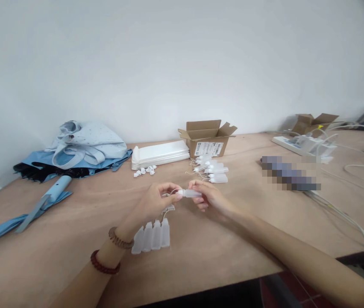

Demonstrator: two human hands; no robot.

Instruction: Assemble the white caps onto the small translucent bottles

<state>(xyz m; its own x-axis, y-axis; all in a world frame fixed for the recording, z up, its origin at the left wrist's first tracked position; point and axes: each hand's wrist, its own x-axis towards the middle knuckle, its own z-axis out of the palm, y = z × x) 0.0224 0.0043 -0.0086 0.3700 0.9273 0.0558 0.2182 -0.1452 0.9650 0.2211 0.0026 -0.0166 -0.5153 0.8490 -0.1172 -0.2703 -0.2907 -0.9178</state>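
A small translucent plastic bottle (pixel 192 193) lies sideways between my two hands above the table. My left hand (pixel 159 196) pinches the white bottle cap (pixel 180 193) at its left end, where a thin cord loops out. Around the bottle's other end, the fingers of my right hand (pixel 209 194) are closed. Below my left hand, several similar bottles (pixel 152 236) lie side by side in a row. A thin cord and a small white piece (pixel 170 208) show just above that row, partly hidden by my left hand.
Several capped bottles with cords (pixel 218 177) lie before an open cardboard box (pixel 206 141). Small white caps (pixel 145 171) sit near a white flat stack (pixel 161 154). At left are a blue umbrella (pixel 57 190) and a light bag (pixel 92 143); at right, a power strip (pixel 300 145) and cables.
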